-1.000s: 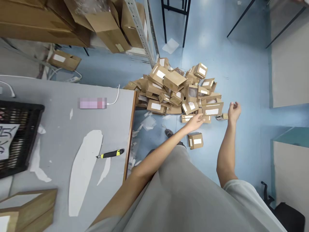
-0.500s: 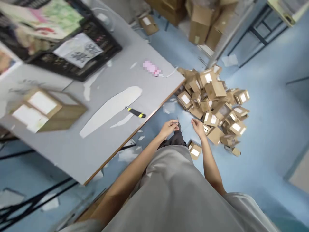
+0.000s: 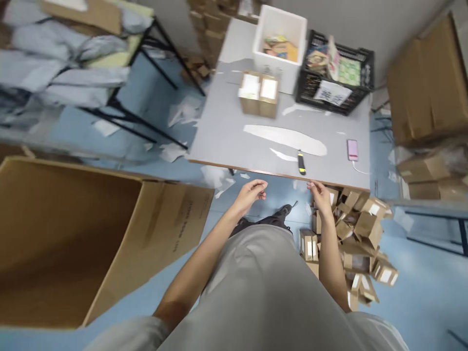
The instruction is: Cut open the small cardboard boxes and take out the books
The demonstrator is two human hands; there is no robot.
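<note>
My left hand (image 3: 251, 195) is held in the air in front of my body, thumb and fingertips pinched together. Whatever it may hold is too small to make out. Off to its right, near the table's front edge, my right hand (image 3: 320, 196) also has its fingers closed, and I cannot see what is in them. The grey table (image 3: 219, 139) lies just beyond both hands. On it, closest to the right hand, is a black and yellow utility knife (image 3: 301, 163). A white paper strip (image 3: 283, 138) lies behind the knife.
Two cardboard boxes (image 3: 259, 105), a white bin (image 3: 281, 68), a black crate (image 3: 338, 100) and a pink phone (image 3: 352, 150) on a cable stand on the table. A large open carton (image 3: 171, 214) is at left. Small cartons (image 3: 367, 226) lie heaped on the floor at right.
My view has swung left, so the table now lies straight ahead and the large carton has come into sight. My hands stay raised and apart, with a slightly wider gap.
</note>
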